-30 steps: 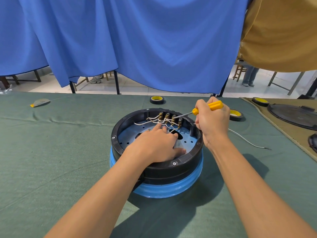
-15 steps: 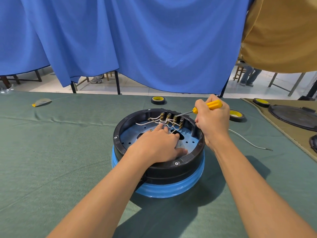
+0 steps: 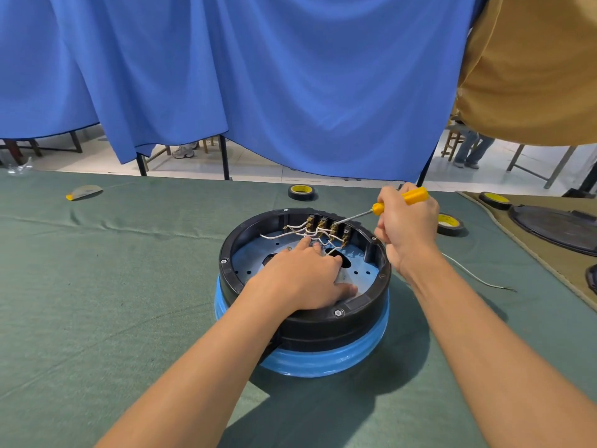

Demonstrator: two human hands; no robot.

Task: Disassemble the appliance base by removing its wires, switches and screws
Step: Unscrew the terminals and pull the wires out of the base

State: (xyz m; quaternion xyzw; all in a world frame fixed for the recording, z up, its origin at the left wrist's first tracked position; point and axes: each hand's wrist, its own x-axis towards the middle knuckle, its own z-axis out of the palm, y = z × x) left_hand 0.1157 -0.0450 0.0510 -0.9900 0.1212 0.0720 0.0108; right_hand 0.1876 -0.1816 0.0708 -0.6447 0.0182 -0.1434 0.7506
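A round appliance base (image 3: pixel 361 318) with a black rim and blue lower band sits upside down on the green table cloth. Several brass-terminal switches (image 3: pixel 326 226) line its far inner wall, joined by thin white wires (image 3: pixel 284 233). My left hand (image 3: pixel 307 279) rests inside the base on the blue plate, fingers reaching toward the wires. My right hand (image 3: pixel 407 227) grips a yellow-handled screwdriver (image 3: pixel 410 197), whose metal tip touches a switch terminal.
A loose white wire (image 3: pixel 475 274) lies on the cloth right of the base. Rolls of black-and-yellow tape (image 3: pixel 302 191) (image 3: pixel 449 224) sit behind it. A tan cloth with black round parts (image 3: pixel 555 227) is at the right. A yellow-edged scrap (image 3: pixel 82 192) lies far left.
My right hand has lifted slightly with the screwdriver, its tip staying at the switch terminals. My left hand stays in the base.
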